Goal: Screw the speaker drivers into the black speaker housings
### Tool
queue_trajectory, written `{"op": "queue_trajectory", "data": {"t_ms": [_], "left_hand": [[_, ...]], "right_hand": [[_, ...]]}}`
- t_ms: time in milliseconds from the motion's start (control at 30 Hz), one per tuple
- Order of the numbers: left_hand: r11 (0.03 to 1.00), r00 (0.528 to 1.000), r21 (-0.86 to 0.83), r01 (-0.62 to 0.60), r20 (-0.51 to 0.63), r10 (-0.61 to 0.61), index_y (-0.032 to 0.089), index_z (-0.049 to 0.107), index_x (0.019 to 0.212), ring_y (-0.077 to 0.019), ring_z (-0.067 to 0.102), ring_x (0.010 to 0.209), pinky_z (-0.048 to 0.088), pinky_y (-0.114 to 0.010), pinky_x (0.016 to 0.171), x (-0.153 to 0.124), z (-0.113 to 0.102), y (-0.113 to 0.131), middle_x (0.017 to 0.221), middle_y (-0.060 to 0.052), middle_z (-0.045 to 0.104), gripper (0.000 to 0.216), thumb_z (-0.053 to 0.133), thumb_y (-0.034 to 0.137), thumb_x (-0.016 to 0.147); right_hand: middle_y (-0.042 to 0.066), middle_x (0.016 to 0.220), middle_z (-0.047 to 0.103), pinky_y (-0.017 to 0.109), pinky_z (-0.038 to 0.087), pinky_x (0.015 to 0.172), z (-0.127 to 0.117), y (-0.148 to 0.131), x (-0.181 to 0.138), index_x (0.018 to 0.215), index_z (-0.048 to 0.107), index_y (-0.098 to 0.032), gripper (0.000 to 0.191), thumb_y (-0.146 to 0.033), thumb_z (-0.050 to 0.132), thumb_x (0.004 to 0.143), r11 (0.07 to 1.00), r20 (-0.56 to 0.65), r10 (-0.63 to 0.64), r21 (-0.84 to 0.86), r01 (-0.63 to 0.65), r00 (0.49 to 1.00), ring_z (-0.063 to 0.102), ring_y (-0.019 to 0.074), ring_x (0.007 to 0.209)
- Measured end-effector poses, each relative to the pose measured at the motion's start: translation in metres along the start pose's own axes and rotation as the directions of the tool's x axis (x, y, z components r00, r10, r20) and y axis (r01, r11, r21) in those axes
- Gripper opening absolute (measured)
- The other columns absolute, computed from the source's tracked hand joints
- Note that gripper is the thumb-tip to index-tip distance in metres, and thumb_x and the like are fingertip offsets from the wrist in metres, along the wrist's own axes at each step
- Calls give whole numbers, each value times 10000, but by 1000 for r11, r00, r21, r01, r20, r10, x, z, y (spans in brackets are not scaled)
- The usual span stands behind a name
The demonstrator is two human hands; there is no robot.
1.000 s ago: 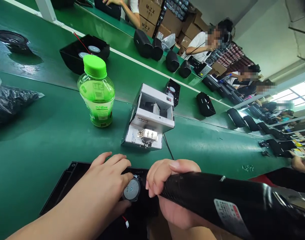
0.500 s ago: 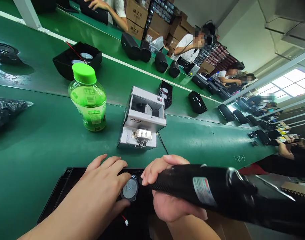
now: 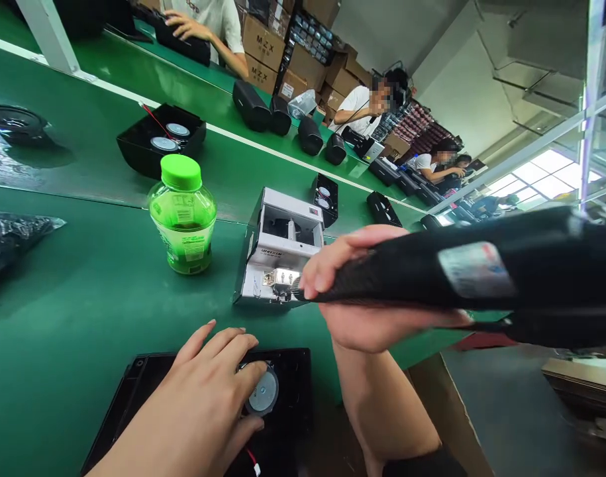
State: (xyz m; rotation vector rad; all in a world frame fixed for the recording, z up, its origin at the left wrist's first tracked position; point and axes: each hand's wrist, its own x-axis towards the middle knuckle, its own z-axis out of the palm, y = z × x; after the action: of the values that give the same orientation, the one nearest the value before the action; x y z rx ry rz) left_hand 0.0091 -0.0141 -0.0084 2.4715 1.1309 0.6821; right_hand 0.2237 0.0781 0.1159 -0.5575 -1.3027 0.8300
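Note:
My left hand (image 3: 208, 384) rests on a black speaker casing (image 3: 297, 371). Its thumb and index finger bracket a small round speaker (image 3: 264, 392) set in the casing; the other fingers are spread. A red wire with a white plug (image 3: 255, 468) lies below the thumb. My right hand (image 3: 357, 324) is wrapped around a black electric screwdriver (image 3: 402, 268), held roughly level and slightly blurred. The driver's tip is at the front of a white screw feeder (image 3: 290, 196); whether a screw sits on the tip cannot be made out.
A green-capped bottle (image 3: 183, 218) stands left of the feeder. Behind it lies an open black casing with two speakers (image 3: 128, 146). A black plastic bag (image 3: 14, 242) is at the left edge. A cardboard box (image 3: 446, 397) stands at lower right. Co-workers (image 3: 355, 106) sit across the bench.
My right hand has lifted the screwdriver up from beside the speaker to the front of the screw feeder. My left hand stays at the speaker. The view has shifted slightly.

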Motion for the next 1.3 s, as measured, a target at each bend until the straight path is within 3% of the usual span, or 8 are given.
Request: {"op": "queue_trajectory", "data": {"t_ms": [167, 267, 367, 600, 800, 900, 1067, 1300], "left_hand": [[997, 999, 62, -38, -10, 39, 346, 974, 1266, -472, 914, 1385, 695, -822, 1327, -5, -3, -1, 1450, -122, 964, 358, 1040, 370, 914], [995, 999, 96, -33, 8, 33, 336, 970, 1299, -469, 914, 1374, 699, -823, 1317, -4, -3, -3, 1474, -135, 955, 415, 1024, 289, 890], [993, 999, 109, -49, 16, 47, 318, 960, 1307, -480, 916, 1349, 712, -833, 1278, -2, -1, -5, 1469, -151, 950, 474, 1018, 233, 844], [1000, 996, 20, 8, 83, -9, 385, 943, 1285, -476, 903, 1314, 639, -888, 1271, -2, -5, -12, 1451, -91, 935, 391, 999, 295, 908], [995, 996, 91, -40, 80, 33, 404, 924, 1268, -438, 893, 1232, 655, -752, 1125, 2, -7, -15, 1392, -73, 938, 378, 944, 341, 895], [993, 996, 106, -56, 72, 49, 404, 922, 1278, -436, 883, 1243, 636, -714, 1105, 3, -8, -15, 1404, -64, 929, 364, 916, 338, 920], [998, 996, 60, -20, 88, 14, 427, 929, 1273, -421, 851, 1277, 585, -649, 1170, 2, -10, -15, 1405, -49, 908, 302, 902, 366, 978], [995, 988, 98, -6, 153, -9, 419, 939, 1284, -422, 860, 1252, 595, -656, 1082, 6, -13, -9, 1370, -66, 921, 301, 916, 380, 986]], "right_hand": [[-72, 631, 755, 337, 508, 440, 11, 23, 7, 1201, 890, -327, 917, -1149, 910, 797, 993, -51, 120, -3, -121, 991, 606, 194, 422], [-100, 603, 704, 331, 490, 405, 13, 21, 5, 1274, 845, -341, 918, -1177, 812, 897, 990, -128, 131, -33, -136, 983, 573, 184, 387], [-97, 615, 708, 305, 493, 399, 8, 1, -7, 1286, 882, -354, 762, -1066, 813, 1025, 993, -149, 115, -10, -117, 982, 573, 167, 381], [-36, 744, 804, 365, 691, 559, -15, -78, -75, 1414, 959, -361, 554, -841, 754, 1229, 985, -94, 164, -41, -168, 982, 723, 182, 516], [-50, 771, 831, 417, 739, 653, -31, -81, -129, 1571, 893, -477, 327, -577, 685, 1339, 949, -32, 302, -87, -303, 953, 800, 223, 582], [-45, 783, 847, 428, 736, 651, -28, -76, -134, 1510, 927, -476, 326, -641, 733, 1308, 941, -52, 330, -63, -333, 943, 808, 228, 584], [-65, 679, 800, 383, 676, 549, -14, -68, -130, 1277, 968, -426, 515, -904, 826, 1150, 933, -221, 354, 17, -359, 909, 728, 202, 487], [-32, 737, 810, 415, 715, 587, -18, -61, -137, 1407, 960, -444, 575, -912, 687, 1213, 948, -165, 300, -61, -313, 940, 736, 217, 532]]}}
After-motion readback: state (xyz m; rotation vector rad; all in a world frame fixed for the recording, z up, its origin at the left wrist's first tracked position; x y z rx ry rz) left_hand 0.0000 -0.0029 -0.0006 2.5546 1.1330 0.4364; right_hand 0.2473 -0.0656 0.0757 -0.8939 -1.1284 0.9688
